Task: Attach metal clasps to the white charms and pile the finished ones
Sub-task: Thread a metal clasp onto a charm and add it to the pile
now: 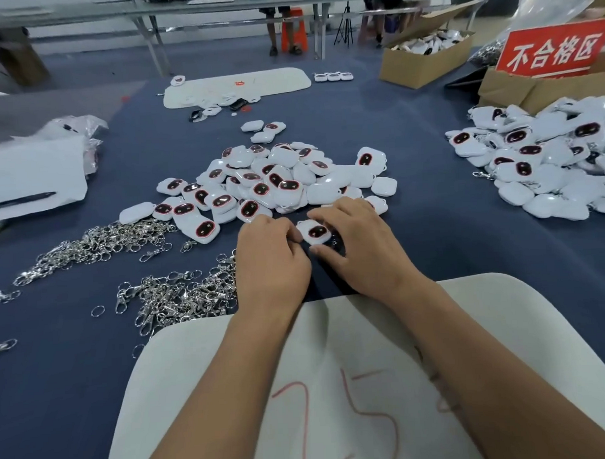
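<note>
One white charm (314, 231) with a dark red-rimmed face sits between my hands on the blue cloth. My left hand (271, 258) pinches its left edge with curled fingers. My right hand (360, 241) holds its right side, thumb under it and fingers over the top; a bit of metal clasp (335, 242) shows by my right palm. A heap of loose charms (268, 182) lies just beyond my hands. Metal clasps lie in one pile (180, 295) left of my left wrist and another (99, 243) further left. A large pile of charms (549, 165) lies at the right.
A pale board (503, 325) with red scribbles lies under my forearms at the near edge. Cardboard boxes (422, 60) and a red sign (555, 50) stand at the back right. A white mat (241, 83) lies far ahead, plastic bags and paper (35, 173) at the left.
</note>
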Demonstrator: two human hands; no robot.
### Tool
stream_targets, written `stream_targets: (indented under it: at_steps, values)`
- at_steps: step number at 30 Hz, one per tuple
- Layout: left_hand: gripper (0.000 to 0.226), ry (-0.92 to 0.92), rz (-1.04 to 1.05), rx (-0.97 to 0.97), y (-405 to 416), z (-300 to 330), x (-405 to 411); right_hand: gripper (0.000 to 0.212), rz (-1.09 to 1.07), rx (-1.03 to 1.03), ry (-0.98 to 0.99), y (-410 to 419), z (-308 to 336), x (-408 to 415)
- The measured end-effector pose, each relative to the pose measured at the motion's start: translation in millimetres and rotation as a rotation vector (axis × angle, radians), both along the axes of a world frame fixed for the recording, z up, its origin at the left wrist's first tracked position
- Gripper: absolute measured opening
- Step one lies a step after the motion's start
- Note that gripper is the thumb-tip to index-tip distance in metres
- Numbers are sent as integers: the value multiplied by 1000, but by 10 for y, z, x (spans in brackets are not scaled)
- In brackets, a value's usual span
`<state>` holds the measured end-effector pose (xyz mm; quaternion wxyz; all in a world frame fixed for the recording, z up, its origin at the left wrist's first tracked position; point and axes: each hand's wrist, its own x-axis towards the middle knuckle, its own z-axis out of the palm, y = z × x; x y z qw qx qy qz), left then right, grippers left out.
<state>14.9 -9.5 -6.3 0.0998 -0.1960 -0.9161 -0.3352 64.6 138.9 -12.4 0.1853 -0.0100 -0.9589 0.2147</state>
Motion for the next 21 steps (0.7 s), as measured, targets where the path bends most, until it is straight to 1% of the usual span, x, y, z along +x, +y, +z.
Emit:
stream_targets:
  at_steps: [2,4,6,8,10,12,14,16,19,21]
  values:
    - [26,-5,-34,13,15,11,6,45,41,47,-43,4,-5,-19]
    - [30,-8,-71,39,24,17,23,35,97,61,-53,2,-6,-38]
    - [29,-12,-76,61,21,16,32,31,56,-36,13,9,-11,-42]
    - [24,1,-68,69,29,13,37,28,-54,-203,119,47,-9,-29]
    - [17,14,-88,31,54,11,41,25,-129,-295,167,80,-1,-21]
    - [11,21,-126,-50,81,0,56,19,-168,-241,113,100,-7,-47]
    - [10,15,-141,-112,93,-5,68,25,-157,-133,-7,74,-31,-66]
    - [13,-9,-137,-130,86,4,66,29,-127,-53,-78,43,-47,-68]
    - [21,-54,-134,-64,66,29,56,32,-89,40,-99,42,-51,-68]
    - [25,-57,-137,-6,61,43,49,30,-90,55,-80,28,-42,-71]
